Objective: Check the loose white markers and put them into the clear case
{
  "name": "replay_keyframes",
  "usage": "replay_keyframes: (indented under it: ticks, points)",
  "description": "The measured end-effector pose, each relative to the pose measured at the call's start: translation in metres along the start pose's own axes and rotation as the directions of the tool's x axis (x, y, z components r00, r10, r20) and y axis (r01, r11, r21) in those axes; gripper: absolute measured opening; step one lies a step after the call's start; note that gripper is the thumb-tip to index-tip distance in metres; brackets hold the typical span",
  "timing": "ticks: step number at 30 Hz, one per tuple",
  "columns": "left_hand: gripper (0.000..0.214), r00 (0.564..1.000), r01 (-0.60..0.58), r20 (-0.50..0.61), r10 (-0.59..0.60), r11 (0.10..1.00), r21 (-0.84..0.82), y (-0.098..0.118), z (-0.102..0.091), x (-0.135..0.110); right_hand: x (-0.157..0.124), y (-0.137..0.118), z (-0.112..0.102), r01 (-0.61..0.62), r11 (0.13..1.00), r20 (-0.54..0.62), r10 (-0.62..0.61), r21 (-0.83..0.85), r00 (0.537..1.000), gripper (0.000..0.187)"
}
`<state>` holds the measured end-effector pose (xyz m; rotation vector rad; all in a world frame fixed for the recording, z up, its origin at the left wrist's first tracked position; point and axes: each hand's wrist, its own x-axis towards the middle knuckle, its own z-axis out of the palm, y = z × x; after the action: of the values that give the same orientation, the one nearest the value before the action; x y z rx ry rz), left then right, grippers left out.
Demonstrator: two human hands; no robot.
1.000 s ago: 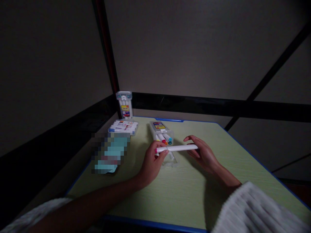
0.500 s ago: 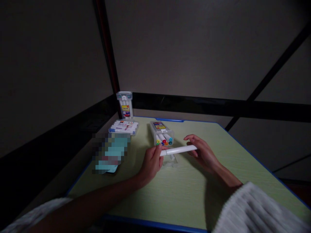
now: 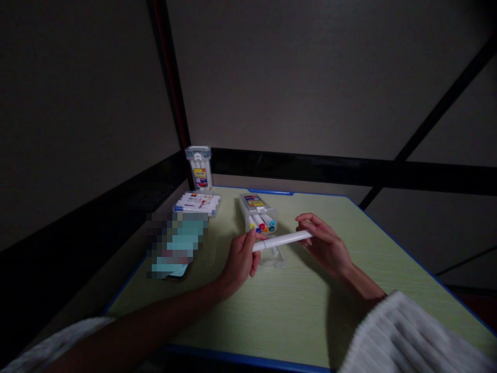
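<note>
A white capped marker (image 3: 285, 239) is held level across the middle of the view, above the table. My left hand (image 3: 238, 261) pinches its left end between thumb and fingers. At the marker's other end, the fingers of my right hand (image 3: 328, 246) close around the tip, so that end is hidden. Just behind the marker lies a clear plastic marker case (image 3: 260, 207), its open end facing me and showing several markers with coloured ends. The case's clear lid (image 3: 276, 259) rests on the table beneath the marker, partly covered by it.
The pale green table (image 3: 279, 316) has a blue edge. To the left lie a flat pack of white markers (image 3: 197, 203) and a blurred phone-like object (image 3: 180, 248). Another marker case (image 3: 200, 168) stands upright in the back corner, by the dark-trimmed walls.
My right hand's fingers have closed in on the marker's right end, its index finger curling down. The marker has shifted slightly left with my left hand. The cases have stayed in place.
</note>
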<state>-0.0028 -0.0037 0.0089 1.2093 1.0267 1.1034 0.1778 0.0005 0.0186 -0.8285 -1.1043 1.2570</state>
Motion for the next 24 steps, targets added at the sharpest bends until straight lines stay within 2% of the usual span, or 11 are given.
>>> replay_keyframes:
  ticks: [9, 14, 24]
  points:
    - [0.047, 0.998, -0.059, -0.024, 0.058, 0.998, -0.011, 0.0001, 0.0002, 0.0018, 0.0002, 0.0000, 0.0001, -0.017, 0.998, 0.029, 0.016, 0.059, 0.999, 0.013]
    - [0.033, 0.993, -0.117, -0.028, 0.117, 0.993, -0.013, 0.0008, 0.0008, 0.0017, -0.0006, -0.0011, -0.0001, -0.026, 1.000, 0.054, 0.027, -0.017, 0.998, 0.016]
    - [0.025, 0.995, -0.098, -0.015, 0.097, 0.991, -0.088, -0.0025, 0.0039, 0.0027, 0.0006, -0.0005, 0.0009, -0.022, 0.996, 0.012, 0.023, -0.082, 1.000, 0.024]
